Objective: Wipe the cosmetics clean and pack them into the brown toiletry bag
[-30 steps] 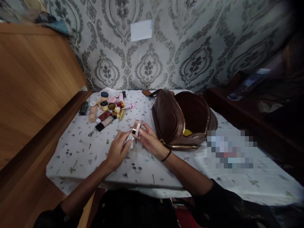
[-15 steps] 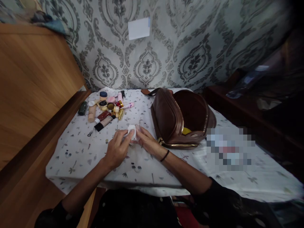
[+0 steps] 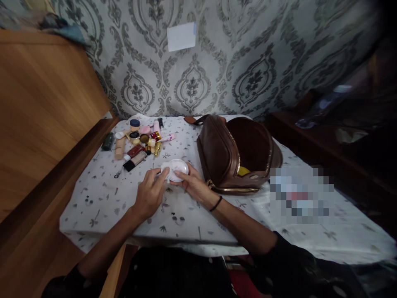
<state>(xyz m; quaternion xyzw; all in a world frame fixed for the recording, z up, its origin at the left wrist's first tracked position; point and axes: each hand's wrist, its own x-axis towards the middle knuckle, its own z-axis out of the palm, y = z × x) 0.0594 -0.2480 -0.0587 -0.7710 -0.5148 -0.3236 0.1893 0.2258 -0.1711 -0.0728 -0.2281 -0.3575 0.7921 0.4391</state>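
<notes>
Both hands are at work above the near-middle part of a white patterned tablecloth [image 3: 118, 215]. The right hand [image 3: 196, 184] grips a round container [image 3: 181, 166] by its edge, thumb across the pale circular face, which is tilted up toward the viewer. The left hand [image 3: 149, 192] pinches a piece of white cloth [image 3: 167, 165] between thumb and fingers and holds it against the container's left side. The cloth may be a tissue or wipe; the view is too soft to settle the material. A dark band [image 3: 216, 203] encircles the right wrist.

A brown bag [image 3: 217, 151] stands just beyond and to the right of the right hand, its zipped mouth gaping, with a yellow item [image 3: 244, 171] visible inside. Beyond the left hand lies a close cluster of cosmetics, including a black-capped tube [image 3: 135, 161], a beige bottle [image 3: 119, 149], a jar with a dark blue lid [image 3: 135, 124] and a gold tube [image 3: 157, 149]. A dark green bottle [image 3: 108, 141] marks the cluster's left end. A pixelated patch obscures the tabletop right of the bag.
</notes>
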